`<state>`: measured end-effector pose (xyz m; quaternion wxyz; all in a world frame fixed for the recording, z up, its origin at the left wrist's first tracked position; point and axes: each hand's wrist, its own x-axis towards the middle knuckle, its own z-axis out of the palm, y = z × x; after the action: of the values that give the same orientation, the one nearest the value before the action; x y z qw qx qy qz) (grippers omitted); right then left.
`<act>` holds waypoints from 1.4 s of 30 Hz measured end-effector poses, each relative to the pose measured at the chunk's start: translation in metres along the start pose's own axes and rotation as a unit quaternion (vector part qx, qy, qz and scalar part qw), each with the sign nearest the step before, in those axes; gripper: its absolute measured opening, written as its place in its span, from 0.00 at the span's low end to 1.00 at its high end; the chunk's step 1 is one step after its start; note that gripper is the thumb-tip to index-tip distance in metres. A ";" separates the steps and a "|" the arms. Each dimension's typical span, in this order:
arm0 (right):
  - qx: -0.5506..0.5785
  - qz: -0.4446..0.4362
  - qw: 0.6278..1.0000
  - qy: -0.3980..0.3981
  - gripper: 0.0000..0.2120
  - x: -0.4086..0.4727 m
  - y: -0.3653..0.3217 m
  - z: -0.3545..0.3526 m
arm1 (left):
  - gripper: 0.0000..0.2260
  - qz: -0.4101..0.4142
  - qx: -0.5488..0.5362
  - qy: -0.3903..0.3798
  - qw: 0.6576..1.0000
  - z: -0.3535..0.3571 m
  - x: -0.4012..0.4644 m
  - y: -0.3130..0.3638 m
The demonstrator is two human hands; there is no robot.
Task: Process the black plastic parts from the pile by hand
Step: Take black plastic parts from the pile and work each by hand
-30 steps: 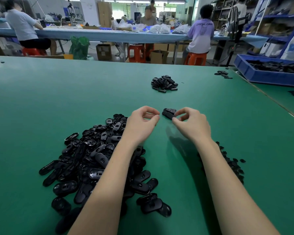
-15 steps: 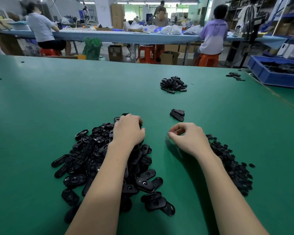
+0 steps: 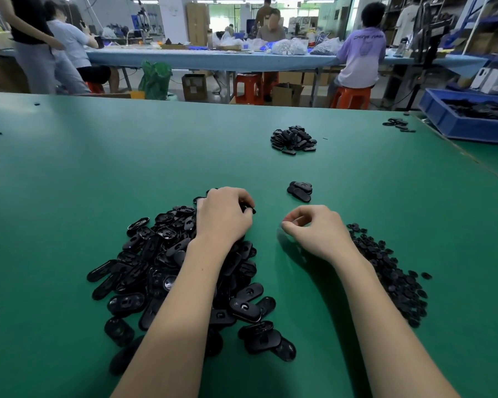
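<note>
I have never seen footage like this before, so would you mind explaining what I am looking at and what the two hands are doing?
There is no machine here: a person wears a camera on the head, looking forward and down, so you see their own bare arms. The surface is a green table. The left hand rests on the big pile of black oval plastic parts, its fingers curled round one at the far edge. The right hand hangs just over the table with fingertips pinched together; whether they hold anything is too small to tell. Beside it lies a heap of smaller black bits. Ahead lie a few parts set apart, and farther off a small pile. A blue bin stands at the right.
</note>
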<state>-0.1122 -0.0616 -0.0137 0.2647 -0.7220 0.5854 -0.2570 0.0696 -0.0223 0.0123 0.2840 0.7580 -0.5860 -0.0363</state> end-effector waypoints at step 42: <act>-0.018 0.158 0.978 0.133 0.06 -0.007 0.041 -0.078 | 0.12 0.148 -0.171 -0.062 0.972 0.036 -0.013 0.037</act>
<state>-0.1959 -0.0678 0.0148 0.2087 -0.5839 0.7267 -0.2955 0.0197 -0.0300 -0.0039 0.3752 0.5992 -0.6932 -0.1406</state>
